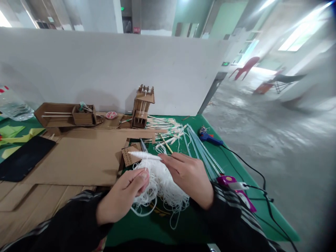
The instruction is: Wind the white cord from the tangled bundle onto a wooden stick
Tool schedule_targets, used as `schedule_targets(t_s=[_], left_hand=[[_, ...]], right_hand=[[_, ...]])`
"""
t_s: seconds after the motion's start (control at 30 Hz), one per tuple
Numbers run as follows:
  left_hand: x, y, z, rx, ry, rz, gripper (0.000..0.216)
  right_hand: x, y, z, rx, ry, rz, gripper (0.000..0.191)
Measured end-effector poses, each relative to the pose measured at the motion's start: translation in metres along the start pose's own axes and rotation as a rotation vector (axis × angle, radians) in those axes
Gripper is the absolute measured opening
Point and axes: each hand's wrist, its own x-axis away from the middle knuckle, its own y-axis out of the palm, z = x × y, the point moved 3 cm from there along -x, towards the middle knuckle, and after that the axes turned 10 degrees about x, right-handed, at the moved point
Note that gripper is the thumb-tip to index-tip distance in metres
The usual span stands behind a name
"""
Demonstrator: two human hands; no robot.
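A tangled heap of white string [162,185] lies on the green table mat [236,164] in front of me. My right hand [189,176] pinches one end of a slim white string-wound stick [144,155], held level above the heap. My left hand [123,196] is closed in a pinch on a strand of the white string at the heap's left edge. Both sleeves are black with pale stripes.
A large cardboard sheet [78,157] covers the left. Behind it stand a cardboard tower model [141,106], a cardboard boat-like model [65,114], wooden sticks [165,126], clear glue sticks [202,150], a blue glue gun [210,137], a purple tool [236,185], a black pad [23,157].
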Motion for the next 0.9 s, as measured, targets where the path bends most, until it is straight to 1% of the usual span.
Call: schedule_targets(t_s=[0.07, 0.13, 0.17, 0.23, 0.3, 0.37, 0.47, 0.57, 0.63, 0.7, 0.77, 0.83, 0.9], left_hand=[[0.003, 0.001, 0.002, -0.130, 0.013, 0.023, 0.044], [0.005, 0.000, -0.001, -0.213, 0.004, 0.044, 0.043], [0.005, -0.001, -0.003, -0.236, 0.001, 0.062, 0.043], [0.005, -0.004, -0.009, -0.237, 0.007, 0.139, 0.043], [0.004, -0.007, -0.016, -0.183, 0.009, 0.213, 0.045], [0.001, -0.009, -0.024, -0.116, 0.000, 0.230, 0.048], [-0.006, -0.008, -0.036, 0.059, -0.044, 0.148, 0.045], [-0.012, -0.007, -0.044, 0.260, -0.066, 0.093, 0.034], [-0.015, -0.009, -0.047, 0.331, -0.059, 0.111, 0.034], [-0.017, -0.012, -0.050, 0.368, -0.049, 0.134, 0.035], [-0.018, -0.016, -0.054, 0.365, -0.040, 0.157, 0.037], [-0.019, -0.019, -0.057, 0.340, -0.036, 0.180, 0.038], [-0.019, -0.022, -0.060, 0.320, -0.049, 0.190, 0.039]], right_hand=[[0.000, 0.008, -0.002, 0.008, -0.013, -0.043, 0.026], [0.000, 0.015, -0.004, -0.002, -0.007, -0.080, 0.025], [0.000, 0.018, -0.004, -0.018, 0.002, -0.094, 0.025], [0.001, 0.023, -0.003, -0.064, 0.031, -0.107, 0.024], [0.002, 0.027, -0.001, -0.122, 0.078, -0.121, 0.024], [0.004, 0.030, 0.001, -0.189, 0.116, -0.144, 0.025], [0.006, 0.030, 0.003, -0.271, 0.172, -0.175, 0.024], [0.007, 0.030, 0.003, -0.322, 0.230, -0.219, 0.016], [0.006, 0.031, 0.001, -0.342, 0.208, -0.229, 0.015], [0.005, 0.031, -0.001, -0.345, 0.157, -0.200, 0.018], [0.004, 0.031, -0.003, -0.327, 0.133, -0.164, 0.020], [0.005, 0.032, -0.005, -0.329, 0.117, -0.160, 0.022], [0.007, 0.032, -0.006, -0.373, 0.117, -0.183, 0.014]])
